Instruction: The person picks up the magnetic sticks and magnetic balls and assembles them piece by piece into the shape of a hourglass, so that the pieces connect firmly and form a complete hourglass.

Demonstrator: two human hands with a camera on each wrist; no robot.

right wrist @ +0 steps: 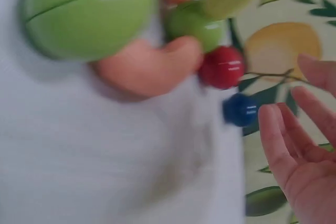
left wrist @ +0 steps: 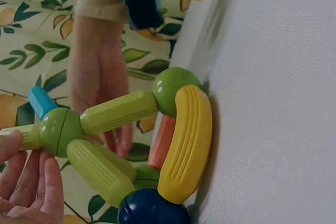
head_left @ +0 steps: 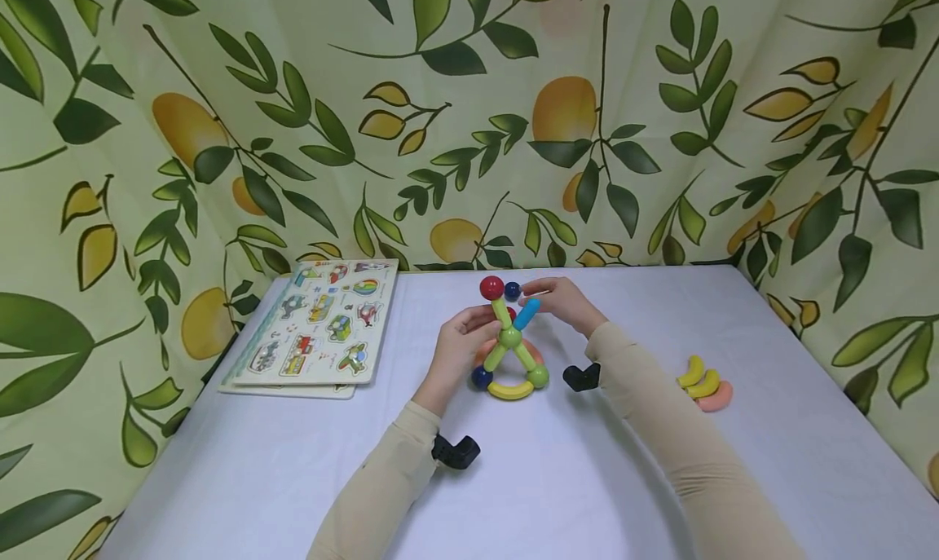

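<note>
A built figure of balls and sticks stands mid-table, a green ball (head_left: 509,337) at its centre. Yellow-green sticks, a blue stick (head_left: 526,314) and a large red ball (head_left: 492,288) branch from that centre. At its base, a curved yellow piece (left wrist: 186,145) joins a green ball (left wrist: 176,90) and a dark blue ball (left wrist: 152,208). My left hand (head_left: 469,338) pinches the upper yellow-green stick (left wrist: 29,136) between thumb and fingers. Beyond the figure, my right hand (head_left: 561,301) has its fingers spread, fingertips close beside a loose dark blue ball (right wrist: 240,109).
Two picture boards (head_left: 315,324) lie stacked at the back left. Two curved yellow pieces (head_left: 697,378) and a curved orange piece (head_left: 716,397) rest on the white table (head_left: 557,478) at right. A leaf-patterned curtain (head_left: 469,136) hangs behind the table.
</note>
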